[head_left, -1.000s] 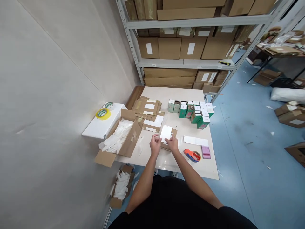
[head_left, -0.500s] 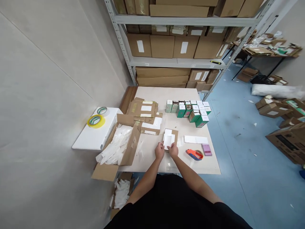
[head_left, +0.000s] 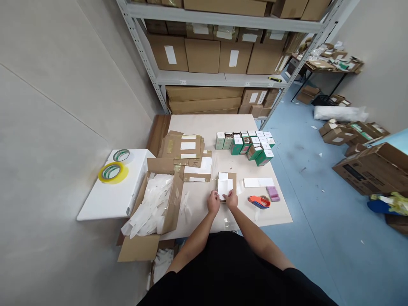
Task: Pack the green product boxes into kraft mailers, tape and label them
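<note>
A flat brown cardboard piece (head_left: 232, 177) with white labels on it lies near the table's front edge. Both hands rest at its near edge. My left hand (head_left: 213, 202) has its fingers curled at the bottom left corner. My right hand (head_left: 231, 199) pinches the near edge of a white label (head_left: 225, 187) lying on the cardboard. An orange and blue tape dispenser (head_left: 259, 201) lies just right of my right hand.
Green and white small boxes (head_left: 245, 143) stand in rows at the far side of the table (head_left: 251, 216). Flattened cartons (head_left: 185, 148) are stacked at the left. An open box of white bags (head_left: 153, 199) hangs off the left edge. Tape rolls (head_left: 113, 172) sit on a white shelf. Racks hold cartons behind.
The white sheet held up in both hands a second ago has come down flat onto the cardboard. Both hands dropped to its near edge. The camera has swung to the right.
</note>
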`<state>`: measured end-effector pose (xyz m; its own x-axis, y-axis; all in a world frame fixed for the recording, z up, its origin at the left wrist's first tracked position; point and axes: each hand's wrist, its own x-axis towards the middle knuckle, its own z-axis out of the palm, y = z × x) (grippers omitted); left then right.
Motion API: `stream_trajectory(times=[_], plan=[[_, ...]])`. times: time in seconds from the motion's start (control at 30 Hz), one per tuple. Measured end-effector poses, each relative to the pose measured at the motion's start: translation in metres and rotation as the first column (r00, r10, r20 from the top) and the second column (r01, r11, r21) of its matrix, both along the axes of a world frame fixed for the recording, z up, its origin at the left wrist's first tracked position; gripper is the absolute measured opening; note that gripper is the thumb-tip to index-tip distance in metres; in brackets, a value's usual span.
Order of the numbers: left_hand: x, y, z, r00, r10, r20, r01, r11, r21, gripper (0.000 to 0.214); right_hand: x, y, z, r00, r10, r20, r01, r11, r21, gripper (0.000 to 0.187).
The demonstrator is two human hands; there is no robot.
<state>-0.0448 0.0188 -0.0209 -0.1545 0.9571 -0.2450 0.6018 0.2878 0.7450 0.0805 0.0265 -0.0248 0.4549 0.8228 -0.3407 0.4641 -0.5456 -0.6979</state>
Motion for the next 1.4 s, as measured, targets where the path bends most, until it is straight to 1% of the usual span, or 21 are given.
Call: stream_trajectory(times=[0.1,0.27,0.37,0.53,0.67,0.77,0.93,1.1,1.27,1.4], plan=[[0.005,0.000,-0.001,0.998,-0.058,-0.014,0.058,0.998,0.003,0.012,0.007,-0.004,-0.004,1.000,-0.015,-0.009,0.015,1.000,0.015,0.037],[0.023,0.001,-0.001,0.983,-0.179,-0.034,0.178,0.984,-0.025,0.015,0.029,-0.014,-0.010,0.996,-0.088,-0.014,0.088,0.996,0.022,0.039],[0.034,0.000,-0.002,0.976,-0.214,-0.039,0.213,0.977,-0.014,0.015,0.040,-0.016,-0.011,0.992,-0.126,-0.020,0.126,0.992,0.029,0.040],[0.042,-0.002,-0.010,0.976,-0.214,-0.050,0.215,0.977,0.017,0.014,0.047,-0.017,-0.013,0.989,-0.145,-0.021,0.146,0.989,0.018,0.040],[0.044,-0.005,-0.014,0.977,-0.208,-0.051,0.210,0.977,0.039,0.012,0.049,-0.018,-0.014,0.987,-0.150,-0.058,0.150,0.989,0.008,0.041],[0.046,-0.007,-0.014,0.979,-0.197,-0.053,0.200,0.979,0.050,0.012,0.052,-0.017,-0.015,0.985,-0.157,-0.076,0.156,0.988,-0.016,0.043],[0.048,-0.007,-0.012,0.977,-0.198,-0.077,0.202,0.978,0.045,0.011,0.056,-0.012,-0.014,0.985,-0.167,-0.051,0.162,0.983,-0.090,0.046],[0.048,-0.007,-0.010,0.976,-0.198,-0.094,0.202,0.979,0.033,0.011,0.056,-0.010,-0.014,0.986,-0.165,-0.023,0.161,0.980,-0.114,0.045],[0.050,-0.007,-0.006,0.973,-0.195,-0.119,0.195,0.981,-0.012,0.014,0.055,-0.008,-0.016,0.987,-0.161,0.009,0.160,0.978,-0.134,0.044],[0.053,0.001,0.002,0.967,-0.210,-0.144,0.195,0.974,-0.113,0.010,0.059,-0.005,-0.018,0.988,-0.148,0.042,0.153,0.971,-0.183,0.044]])
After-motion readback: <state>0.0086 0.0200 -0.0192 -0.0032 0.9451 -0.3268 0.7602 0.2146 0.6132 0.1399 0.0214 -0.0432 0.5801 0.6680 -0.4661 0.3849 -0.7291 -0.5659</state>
